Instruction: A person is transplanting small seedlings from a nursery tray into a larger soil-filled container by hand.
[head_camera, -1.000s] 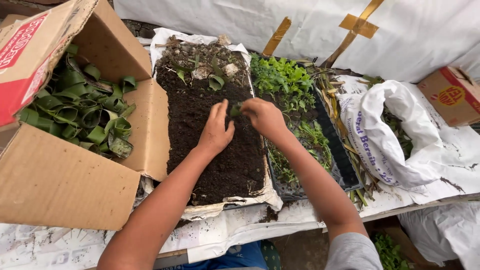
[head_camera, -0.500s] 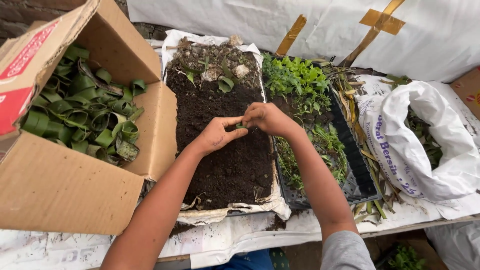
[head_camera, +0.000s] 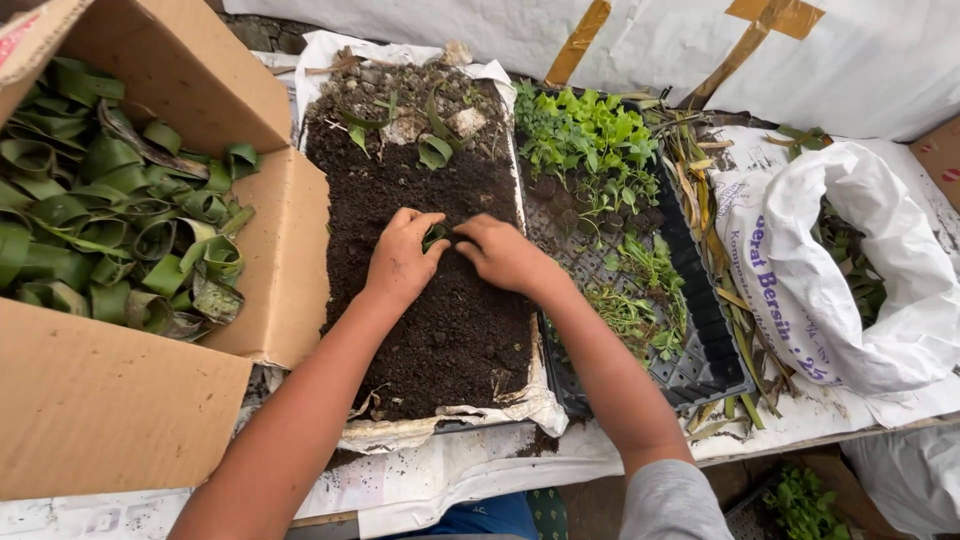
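Leaf cup (head_camera: 435, 237) — small and green — is sitting on dark soil (head_camera: 440, 330) mid-tray, pinched between both hands. Left hand (head_camera: 400, 262) and right hand (head_camera: 505, 255) are each keeping a narrow grip on it. Cardboard box (head_camera: 130, 420) of leaf cups is standing left — seedling tray (head_camera: 700, 350) right.

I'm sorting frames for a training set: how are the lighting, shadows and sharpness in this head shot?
Head view: soft, even daylight, no glare, only faint shadows under the left hand and right hand on the dark soil; focus is sharp on the hands, the seedling tray and the rolled leaves in the cardboard box; straight edges bow slightly near the frame's borders.
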